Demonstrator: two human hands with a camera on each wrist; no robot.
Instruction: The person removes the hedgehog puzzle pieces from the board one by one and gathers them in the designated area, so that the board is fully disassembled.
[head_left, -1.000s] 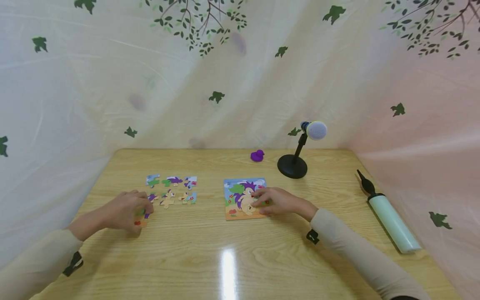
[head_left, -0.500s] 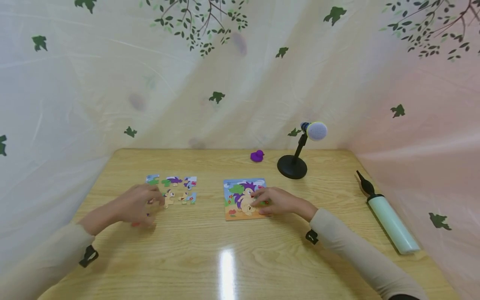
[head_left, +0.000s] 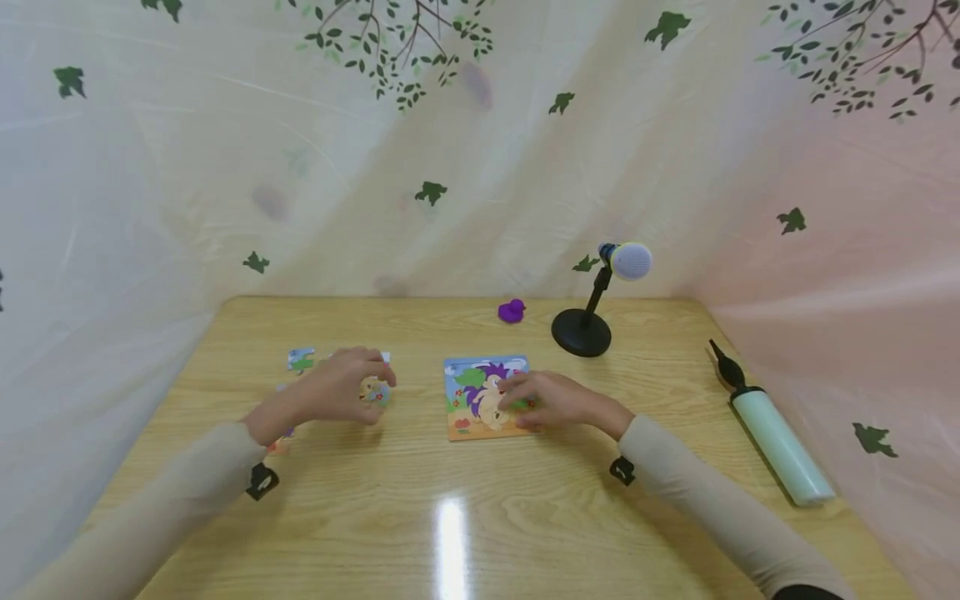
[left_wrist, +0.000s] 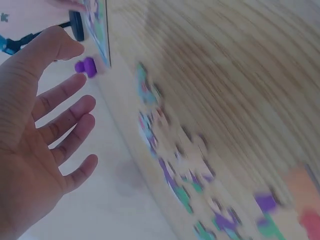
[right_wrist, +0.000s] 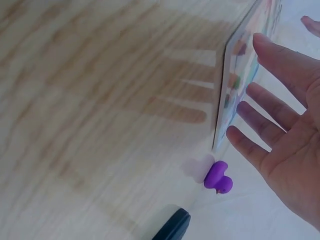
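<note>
My left hand (head_left: 337,390) hovers over loose jigsaw pieces at the table's left, fingers loosely bent and holding nothing. In the left wrist view the left palm (left_wrist: 30,155) faces the blurred pieces (left_wrist: 172,172), with a gap between them. From the head, the hand covers most of them; a blue-green corner piece (head_left: 302,359) and a flowered piece (head_left: 380,394) show. My right hand (head_left: 558,400) is over the right side of a square picture board (head_left: 467,396) with a purple-haired cartoon animal. Its fingers (right_wrist: 272,102) are spread and relaxed, close beside the board's face, gripping nothing.
Behind the board sits a small purple duck (head_left: 512,312). A microphone (head_left: 630,262) on a black round-based stand (head_left: 581,332) is at the back right. A pale green hand pump (head_left: 780,446) lies along the table's right edge. A leaf-printed curtain (head_left: 337,192) surrounds the table.
My left hand has let go of the orange-green piece at the front left and moved right and away, over the other pieces. The right hand has stayed at the board.
</note>
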